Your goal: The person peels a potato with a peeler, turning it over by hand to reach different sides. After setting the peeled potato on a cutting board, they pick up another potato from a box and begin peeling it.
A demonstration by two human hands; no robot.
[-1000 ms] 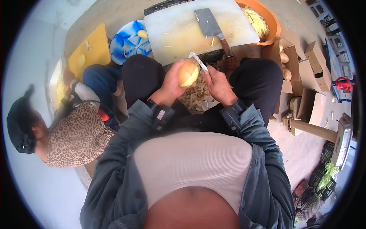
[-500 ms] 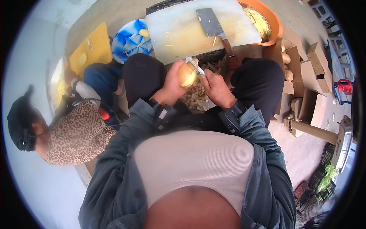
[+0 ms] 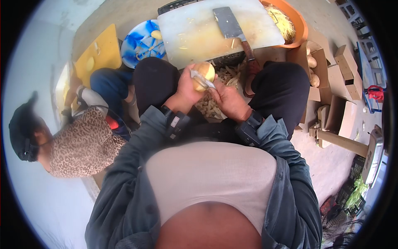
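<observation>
A partly peeled potato (image 3: 207,71) is gripped in my left hand (image 3: 188,88), between my knees. My right hand (image 3: 230,99) is closed around the handle of a peeler (image 3: 202,79), whose head lies across the potato's near side. Beneath both hands, a heap of potato peelings (image 3: 209,107) shows through the gap between my legs. Just beyond my hands a white cutting board (image 3: 190,35) carries a cleaver (image 3: 229,25), its dark handle pointing toward my right knee.
Behind the board's right end stands an orange basin (image 3: 302,29) of shredded potato. A cardboard box (image 3: 298,58) holds several potatoes. At left are a blue-and-white basin (image 3: 128,54) and a yellow board (image 3: 105,50), beside a seated person (image 3: 85,141) in leopard print.
The peeler has moved left and down across the potato, with my right hand shifting slightly left. The potato is turned and sits a little higher in my left hand.
</observation>
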